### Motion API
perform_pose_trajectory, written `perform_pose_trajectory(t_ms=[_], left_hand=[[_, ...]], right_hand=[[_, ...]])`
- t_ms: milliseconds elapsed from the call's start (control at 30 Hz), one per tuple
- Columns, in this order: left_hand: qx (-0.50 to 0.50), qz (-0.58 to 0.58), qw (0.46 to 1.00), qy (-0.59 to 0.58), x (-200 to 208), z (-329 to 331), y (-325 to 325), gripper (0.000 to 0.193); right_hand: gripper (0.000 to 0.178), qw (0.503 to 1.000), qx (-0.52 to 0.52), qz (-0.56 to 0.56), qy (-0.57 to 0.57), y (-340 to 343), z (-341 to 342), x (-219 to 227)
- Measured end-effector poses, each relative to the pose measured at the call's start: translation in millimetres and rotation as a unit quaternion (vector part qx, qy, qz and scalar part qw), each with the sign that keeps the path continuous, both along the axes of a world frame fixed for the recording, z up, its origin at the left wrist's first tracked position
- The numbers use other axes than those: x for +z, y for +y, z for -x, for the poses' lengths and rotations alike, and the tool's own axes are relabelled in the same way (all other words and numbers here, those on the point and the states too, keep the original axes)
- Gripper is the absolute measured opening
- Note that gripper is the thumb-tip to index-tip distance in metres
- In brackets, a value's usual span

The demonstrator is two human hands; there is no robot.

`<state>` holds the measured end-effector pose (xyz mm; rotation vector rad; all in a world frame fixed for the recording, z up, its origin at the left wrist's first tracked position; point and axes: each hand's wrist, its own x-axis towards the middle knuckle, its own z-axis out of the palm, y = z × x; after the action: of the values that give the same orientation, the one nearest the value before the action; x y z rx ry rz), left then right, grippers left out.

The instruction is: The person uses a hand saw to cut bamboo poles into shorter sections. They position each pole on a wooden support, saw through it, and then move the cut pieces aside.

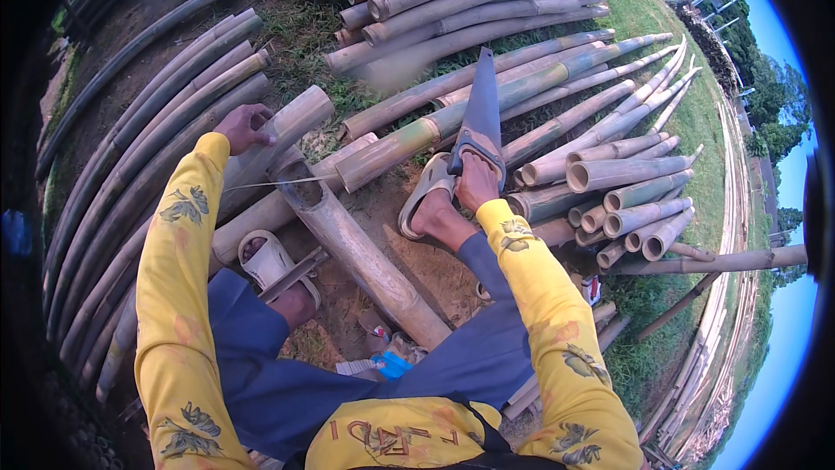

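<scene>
Bare dirt and grass outdoors are covered with bamboo poles, a stack (452, 0) lying at the top and cut lengths (626, 200) piled at the right. Open grass is left along the right edge. A saw (480, 118) is gripped by the right hand (477, 181), fingers clamped on its handle. A bamboo pole (361, 253) is steadied by the left hand (243, 126), fingers curled on it. A small blue scrap (393, 366) lies between the legs.

Dry matt bamboo poles (487, 0); dull dark metal saw blade (481, 105).
</scene>
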<state>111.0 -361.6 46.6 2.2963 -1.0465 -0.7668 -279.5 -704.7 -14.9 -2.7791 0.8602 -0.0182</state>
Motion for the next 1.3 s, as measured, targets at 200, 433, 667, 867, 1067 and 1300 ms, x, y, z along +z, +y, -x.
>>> perform_pose_trajectory(t_ms=[200, 433, 667, 867, 1067, 1300], left_hand=[[-0.004, -0.043, 0.999, -0.003, 15.7, 4.3, -7.8, 0.062], [0.0, -0.007, 1.0, 0.006, 7.4, 4.5, -6.9, 0.057], [-0.005, -0.034, 0.999, -0.008, 19.9, 13.5, -11.6, 0.062], [-0.024, -0.038, 0.998, -0.033, 13.3, 1.5, -3.5, 0.062], [-0.033, -0.042, 0.996, -0.073, 17.8, 11.0, -12.5, 0.063], [-0.043, -0.048, 0.994, -0.086, 16.0, 9.6, -12.5, 0.063]], right_hand=[[0.051, 0.994, -0.065, -0.087, 0.006, 20.9, -18.1, -48.1], [0.061, 0.982, -0.143, -0.117, 0.045, 9.4, -1.0, -89.7], [0.052, 0.944, -0.219, -0.223, 0.107, 14.5, -6.2, -56.5], [0.042, 0.935, 0.143, -0.054, -0.319, 172.7, -75.6, -5.5], [0.05, 0.937, 0.277, -0.021, -0.213, 244.7, -159.9, 6.8], [0.016, 0.922, 0.312, -0.151, -0.173, 258.3, -161.3, 1.0]])
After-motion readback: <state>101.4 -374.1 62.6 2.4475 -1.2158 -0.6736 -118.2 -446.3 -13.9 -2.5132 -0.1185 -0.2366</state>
